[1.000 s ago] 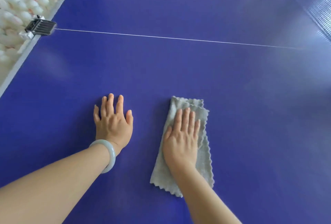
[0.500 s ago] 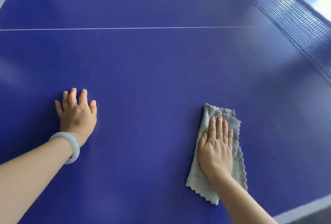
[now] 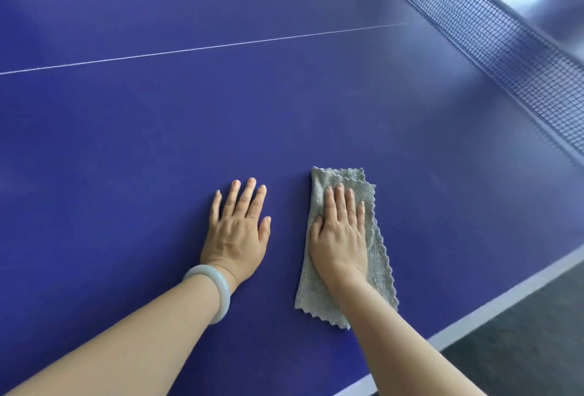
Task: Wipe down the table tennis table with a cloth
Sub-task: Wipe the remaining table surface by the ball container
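Flat on the blue table (image 3: pixel 151 149), the right hand (image 3: pixel 339 237) presses down on a grey cloth (image 3: pixel 316 297). Its fingers (image 3: pixel 340 202) are straight and close together, pointing away from the person, and the thumb lies along the cloth's left side. Nothing is gripped or pinched: the palm and fingers simply bear on the fabric. The cloth is folded into a long strip with wavy edges. It lies lengthwise under the hand and sticks out beyond the fingertips at the far end and past the wrist at the near end. It sits on the table's near right part, close to the white edge stripe (image 3: pixel 505 297) and well short of the net (image 3: pixel 505 47).

Just to the left of the cloth, apart from it, the left hand (image 3: pixel 235 232) rests palm down on the bare surface. Its fingers (image 3: pixel 249 199) are straight and slightly spread, and it holds nothing. A pale bangle (image 3: pixel 218 293) circles the left wrist. Both forearms reach in from the bottom of the view.

A thin white line (image 3: pixel 202 47) crosses the table beyond the hands and runs toward the net. The net stretches along the upper right, dark mesh with a paler band on top. Past the edge stripe, at the lower right, dark floor (image 3: pixel 537 348) shows.
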{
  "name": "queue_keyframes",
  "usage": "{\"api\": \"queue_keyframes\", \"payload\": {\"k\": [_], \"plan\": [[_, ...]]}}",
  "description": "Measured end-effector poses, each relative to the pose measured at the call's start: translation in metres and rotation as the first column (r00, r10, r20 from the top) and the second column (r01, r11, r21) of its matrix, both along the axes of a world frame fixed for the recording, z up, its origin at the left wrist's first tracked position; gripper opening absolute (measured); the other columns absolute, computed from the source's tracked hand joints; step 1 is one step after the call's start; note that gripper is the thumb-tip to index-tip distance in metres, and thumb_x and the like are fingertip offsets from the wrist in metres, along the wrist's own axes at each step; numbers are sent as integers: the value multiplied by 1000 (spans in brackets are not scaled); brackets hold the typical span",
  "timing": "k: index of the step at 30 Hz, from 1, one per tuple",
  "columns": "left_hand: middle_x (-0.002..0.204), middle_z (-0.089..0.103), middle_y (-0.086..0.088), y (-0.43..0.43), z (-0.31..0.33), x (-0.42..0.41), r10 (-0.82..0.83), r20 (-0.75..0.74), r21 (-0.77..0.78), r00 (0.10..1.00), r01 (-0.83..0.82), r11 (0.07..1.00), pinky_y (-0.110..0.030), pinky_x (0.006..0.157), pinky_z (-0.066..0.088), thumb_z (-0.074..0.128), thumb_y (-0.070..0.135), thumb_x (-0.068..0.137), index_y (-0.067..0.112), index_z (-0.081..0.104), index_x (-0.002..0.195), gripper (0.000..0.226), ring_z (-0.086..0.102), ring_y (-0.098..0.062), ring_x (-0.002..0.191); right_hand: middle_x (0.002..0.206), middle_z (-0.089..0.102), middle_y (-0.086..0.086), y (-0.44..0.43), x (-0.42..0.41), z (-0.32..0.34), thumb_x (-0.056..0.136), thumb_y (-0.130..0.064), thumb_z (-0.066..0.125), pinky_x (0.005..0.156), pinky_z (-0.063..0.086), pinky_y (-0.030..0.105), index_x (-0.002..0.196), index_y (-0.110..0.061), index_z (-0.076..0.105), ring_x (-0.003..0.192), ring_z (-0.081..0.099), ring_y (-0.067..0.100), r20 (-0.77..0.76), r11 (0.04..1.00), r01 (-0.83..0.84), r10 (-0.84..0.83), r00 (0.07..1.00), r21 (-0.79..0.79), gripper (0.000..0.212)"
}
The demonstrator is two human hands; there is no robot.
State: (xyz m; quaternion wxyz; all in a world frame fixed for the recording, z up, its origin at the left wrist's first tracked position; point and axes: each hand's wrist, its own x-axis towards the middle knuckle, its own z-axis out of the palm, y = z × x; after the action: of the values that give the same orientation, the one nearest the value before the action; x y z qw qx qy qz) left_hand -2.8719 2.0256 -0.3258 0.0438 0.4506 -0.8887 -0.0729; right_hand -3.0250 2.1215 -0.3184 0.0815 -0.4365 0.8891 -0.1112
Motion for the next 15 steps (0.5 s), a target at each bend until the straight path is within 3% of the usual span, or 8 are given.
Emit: {"api": "queue_keyframes", "payload": {"k": [2, 5, 7, 9, 10, 12, 14, 15], "plan": [[165, 17, 1, -1, 0, 0, 0, 3, -5, 1000, 0, 1000, -49, 123, 8, 32, 39, 103, 21, 25, 157, 57, 11, -22, 153, 166, -7, 0, 6, 20, 1, 103, -32, 20, 123, -13, 37, 159, -18, 3, 152, -17, 15, -4, 998, -46, 46, 999, -51, 61], [165, 15, 2, -2, 3, 0, -7, 22, 16, 1000, 6, 1000, -48, 123, 8, 14, 44, 97, 22, 24, 157, 64, 10, -21, 153, 164, 18, 2, 35, 52, 2, 104, -32, 30, 123, 8, 42, 156, -16, 27, 154, 6, 18, -1, 933, -342, 344, 939, -112, 55], [165, 17, 1, -1, 5, 1, -17, 13, 9, 1000, 17, 1000, -47, 123, 8, 9, 45, 94, 21, 26, 156, 69, 11, -22, 153, 163, 24, -2, 62, 34, 7, 104, -34, 33, 124, 12, 40, 155, -19, 33, 153, 13, 15, 6, 843, -527, 531, 847, -109, 52], [164, 19, 1, 0, 6, 1, -4, -3, 8, 1000, 4, 1000, -48, 123, 8, 16, 44, 97, 20, 28, 156, 64, 14, -22, 152, 163, 24, -5, 84, -16, 11, 103, -34, 34, 125, 10, 36, 154, -23, 33, 152, 15, 12, -30, 838, -539, 539, 842, -82, 52], [164, 19, 1, 0, 5, 0, 2, 4, 8, 1000, -2, 1000, -47, 123, 8, 21, 42, 99, 20, 28, 156, 61, 14, -22, 152, 162, 24, -5, 93, -44, 11, 102, -33, 35, 125, 10, 37, 154, -23, 34, 152, 16, 13, -66, 881, -467, 463, 884, -76, 53], [164, 18, 1, 1, 4, 0, 5, 15, 2, 1000, -5, 1000, -48, 123, 8, 29, 39, 103, 20, 27, 156, 56, 13, -22, 152, 164, 19, -2, 101, -96, 14, 102, -29, 34, 125, 8, 39, 155, -20, 30, 153, 11, 15, -47, 993, -114, 112, 993, -38, 54], [164, 18, 1, 1, 3, -1, 9, 18, 4, 1000, -9, 1000, -49, 123, 8, 33, 39, 102, 19, 27, 156, 58, 13, -23, 152, 166, 5, 1, 92, -112, 14, 104, -27, 29, 124, 1, 40, 159, -16, 16, 154, 0, 17, -23, 962, 271, -270, 963, 29, 57], [164, 18, 1, 1, 3, -1, 11, 23, 5, 1000, -11, 1000, -49, 123, 9, 31, 39, 103, 19, 27, 156, 57, 13, -22, 152, 166, -1, 4, 83, -102, 14, 104, -27, 27, 124, -2, 41, 159, -13, 11, 154, -4, 19, -20, 931, 362, -362, 932, 47, 59]]}}
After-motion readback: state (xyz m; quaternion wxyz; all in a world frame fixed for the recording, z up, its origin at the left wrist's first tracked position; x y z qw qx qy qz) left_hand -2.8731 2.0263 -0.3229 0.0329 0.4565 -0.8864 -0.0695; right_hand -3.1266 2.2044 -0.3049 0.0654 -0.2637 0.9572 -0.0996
